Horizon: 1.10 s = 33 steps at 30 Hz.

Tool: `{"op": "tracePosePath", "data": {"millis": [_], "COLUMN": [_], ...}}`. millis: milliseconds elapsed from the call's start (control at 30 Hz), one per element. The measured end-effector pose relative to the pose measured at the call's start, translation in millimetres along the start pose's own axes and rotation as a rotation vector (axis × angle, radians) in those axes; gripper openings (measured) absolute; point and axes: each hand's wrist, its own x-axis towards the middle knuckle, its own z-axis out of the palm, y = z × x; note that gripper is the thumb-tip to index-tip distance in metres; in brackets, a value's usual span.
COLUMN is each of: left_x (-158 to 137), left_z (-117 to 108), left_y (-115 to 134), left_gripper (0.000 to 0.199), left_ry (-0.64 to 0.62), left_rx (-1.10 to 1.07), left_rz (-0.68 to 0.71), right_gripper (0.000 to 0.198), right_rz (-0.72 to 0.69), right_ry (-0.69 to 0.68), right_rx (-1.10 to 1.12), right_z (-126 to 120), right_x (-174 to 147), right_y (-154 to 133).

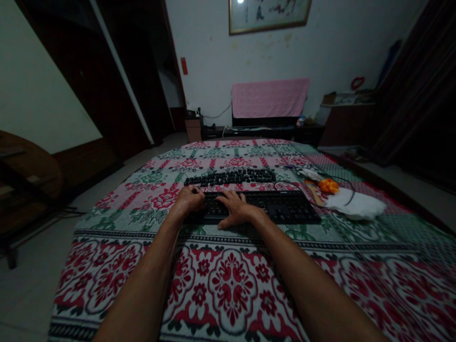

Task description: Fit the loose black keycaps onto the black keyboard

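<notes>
A black keyboard point(292, 207) lies crosswise on the patterned cloth in front of me. At its left end my left hand point(190, 199) is closed, fingers curled together near the upper left corner; anything small between the fingertips is too dark to make out. My right hand point(235, 208) rests palm down over the keyboard's left-middle part, with its fingers spread and the thumb at the front edge. Just behind the keyboard, many loose black keycaps point(231, 177) lie in a long band on the cloth. A thin cable point(285, 182) runs from the keyboard's back edge toward the right.
The red, green and white cloth point(231, 285) covers the table. To the right lie a white plastic bag point(356, 204), an orange object point(328, 185) and a crumpled white piece point(310, 174). Beyond the table, a pink cloth point(270, 97) drapes over a dark screen on a low cabinet.
</notes>
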Motion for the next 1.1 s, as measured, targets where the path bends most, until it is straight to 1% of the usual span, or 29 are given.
{"op": "tracePosePath", "data": {"millis": [67,133,200,233,267,333,400,467,500,567,767,900,1000,1100], "left_x": [-4,-6,-6,-5,-5,-3,-1,0,0,0,-3,7,20,29], "left_z": [-2,-3,-4,-4,-4,-5,-5,-5,-4,0,15,15,7,-3], "left_y": [1,2,1,1,0,0,-1,-2,-2,-2,1,-6,-16,-25], "left_gripper": [0.012,0.015,0.017,0.018,0.019,0.023,0.026,0.027,0.028,0.027,0.023,0.023,0.027,0.027], "left_ry": [-0.064,-0.142,-0.205,-0.222,-0.233,-0.260,-0.310,-0.350,-0.355,-0.325,-0.182,-0.053,0.033,0.078], "left_rx": [-0.112,-0.235,-0.356,-0.413,-0.465,-0.560,-0.645,-0.703,-0.713,-0.691,-0.551,-0.508,-0.567,-0.681], "left_rz": [0.017,0.037,0.053,0.057,0.061,0.076,0.101,0.130,0.146,0.171,0.247,0.267,0.199,0.120], "right_gripper": [0.103,0.087,0.062,0.050,0.042,0.034,0.030,0.029,0.029,0.028,0.015,0.015,0.018,0.023], "right_rz": [-0.014,-0.069,-0.177,-0.237,-0.287,-0.341,-0.302,-0.187,-0.122,-0.024,0.107,0.166,0.185,0.204], "right_ry": [0.038,0.149,0.268,0.303,0.318,0.318,0.320,0.324,0.326,0.329,0.363,0.420,0.479,0.522], "right_rx": [0.050,0.150,0.309,0.406,0.508,0.708,0.893,1.057,1.122,1.207,1.302,1.239,1.130,0.980], "right_z": [0,0,1,2,2,1,0,-3,-3,-4,0,0,0,0], "right_x": [1,4,9,12,15,19,20,18,17,16,21,23,22,22], "right_y": [1,2,2,1,0,-1,-3,-5,-6,-7,-3,3,5,6]}}
